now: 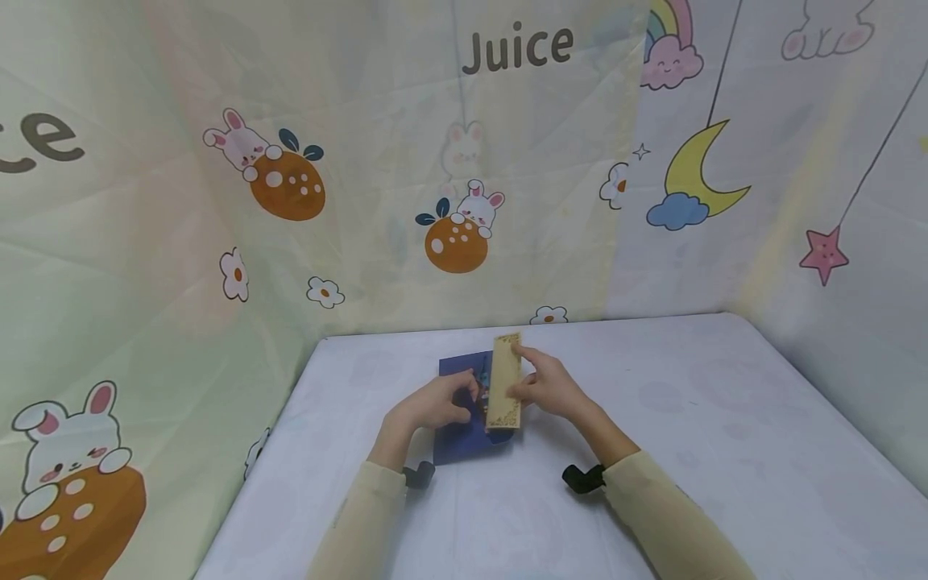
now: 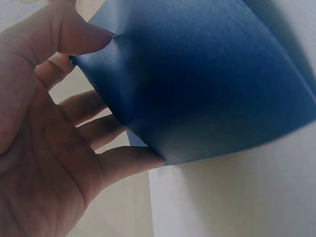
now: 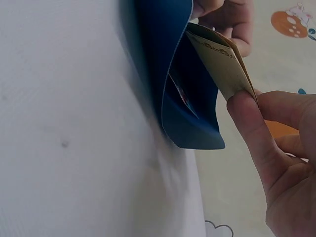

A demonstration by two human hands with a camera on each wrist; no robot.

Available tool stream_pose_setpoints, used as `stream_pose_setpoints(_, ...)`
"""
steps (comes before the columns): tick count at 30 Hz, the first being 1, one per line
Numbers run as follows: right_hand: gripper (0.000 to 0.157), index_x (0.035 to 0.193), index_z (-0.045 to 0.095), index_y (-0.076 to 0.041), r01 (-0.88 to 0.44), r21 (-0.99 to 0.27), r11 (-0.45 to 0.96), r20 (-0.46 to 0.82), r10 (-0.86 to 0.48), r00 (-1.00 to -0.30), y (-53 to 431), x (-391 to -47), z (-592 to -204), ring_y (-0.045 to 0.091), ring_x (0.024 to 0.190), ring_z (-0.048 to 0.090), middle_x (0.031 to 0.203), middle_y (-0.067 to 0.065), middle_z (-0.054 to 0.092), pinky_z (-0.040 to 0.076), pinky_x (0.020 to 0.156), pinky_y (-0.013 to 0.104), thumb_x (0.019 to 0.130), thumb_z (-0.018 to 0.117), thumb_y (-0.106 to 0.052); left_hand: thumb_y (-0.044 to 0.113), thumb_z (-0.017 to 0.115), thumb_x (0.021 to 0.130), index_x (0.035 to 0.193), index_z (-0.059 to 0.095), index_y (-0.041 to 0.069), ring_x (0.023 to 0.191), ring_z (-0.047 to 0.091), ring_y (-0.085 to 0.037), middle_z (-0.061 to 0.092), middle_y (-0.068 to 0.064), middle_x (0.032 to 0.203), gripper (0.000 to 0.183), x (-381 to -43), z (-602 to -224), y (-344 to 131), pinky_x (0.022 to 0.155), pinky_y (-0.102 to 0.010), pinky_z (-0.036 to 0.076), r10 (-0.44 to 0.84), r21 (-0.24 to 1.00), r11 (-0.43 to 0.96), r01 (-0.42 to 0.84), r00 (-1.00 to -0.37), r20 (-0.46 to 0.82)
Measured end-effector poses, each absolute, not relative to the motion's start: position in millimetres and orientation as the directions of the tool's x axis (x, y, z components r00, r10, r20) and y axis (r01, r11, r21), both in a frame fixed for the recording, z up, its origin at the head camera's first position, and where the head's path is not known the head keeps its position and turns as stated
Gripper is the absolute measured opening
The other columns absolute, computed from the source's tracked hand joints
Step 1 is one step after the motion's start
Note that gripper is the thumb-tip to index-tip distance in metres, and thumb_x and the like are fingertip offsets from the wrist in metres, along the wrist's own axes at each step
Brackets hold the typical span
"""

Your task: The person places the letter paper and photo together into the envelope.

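My left hand (image 1: 431, 403) pinches the edge of a blue envelope-like paper sleeve (image 1: 451, 445) over the white table. In the left wrist view the thumb presses the blue sheet's (image 2: 207, 84) face while the other fingers lie along and behind its edge. A narrow cream card (image 1: 505, 383), with ornament at both ends, is pinched at its side by my right hand (image 1: 551, 385). It overlaps the sleeve's right part. From the right wrist the cream card (image 3: 219, 64) looks layered and stands at the sleeve's gaping mouth. Inside that opening a colourful picture (image 3: 182, 94) partly shows.
The white table (image 1: 689, 451) extends around both hands. Behind and to the left hangs a printed cloth (image 1: 377, 161) with rabbits and oranges, meeting the table's back edge. Dark wrist mounts (image 1: 583, 479) sit at the sleeve cuffs.
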State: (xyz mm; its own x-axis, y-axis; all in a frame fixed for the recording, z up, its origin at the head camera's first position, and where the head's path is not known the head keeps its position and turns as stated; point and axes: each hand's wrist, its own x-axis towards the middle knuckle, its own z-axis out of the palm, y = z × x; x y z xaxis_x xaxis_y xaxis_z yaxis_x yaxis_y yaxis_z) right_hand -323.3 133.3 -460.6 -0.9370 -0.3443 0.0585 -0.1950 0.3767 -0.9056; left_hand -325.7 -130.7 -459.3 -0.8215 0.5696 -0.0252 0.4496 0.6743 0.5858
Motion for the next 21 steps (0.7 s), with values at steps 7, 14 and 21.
stream_pose_setpoints(7,0.09,0.162,0.029,-0.007,-0.238,-0.893,0.381,0.085,-0.377,-0.922,128.3,-320.6,-462.5,0.018,0.079,0.076,0.11,0.017,0.076,0.061,0.072,0.042,0.088,0.08,-0.007,0.006,0.073,0.084,0.102,0.058,0.024,0.148,0.046,-0.029,0.045,-0.014,0.162,0.03,-326.2,-459.7,-131.4,0.087,-0.036,0.046,0.571,0.598,0.665,0.448,-0.821,-0.02)
stream_pose_setpoints(14,0.09,0.163,0.027,-0.007,-0.217,-0.892,0.396,0.049,-0.393,-0.918,124.5,-319.4,-464.4,0.018,0.077,0.076,0.094,0.009,0.079,0.061,0.072,0.043,0.089,0.08,-0.009,0.007,0.073,0.084,0.102,0.058,0.025,0.134,0.055,-0.025,0.048,-0.012,0.16,0.03,-326.6,-459.6,-131.2,0.085,-0.035,0.047,0.57,0.59,0.67,0.45,-0.821,-0.021)
stream_pose_setpoints(21,0.092,0.163,0.025,-0.004,-0.193,-0.89,0.414,0.007,-0.411,-0.912,122.5,-319.5,-467.3,0.019,0.074,0.076,0.089,0.007,0.08,0.06,0.072,0.042,0.089,0.08,-0.011,0.007,0.073,0.085,0.103,0.057,0.025,0.126,0.055,-0.025,0.042,-0.013,0.165,0.03,-326.8,-461.0,-131.6,0.077,-0.034,0.048,0.568,0.597,0.669,0.443,-0.822,-0.027)
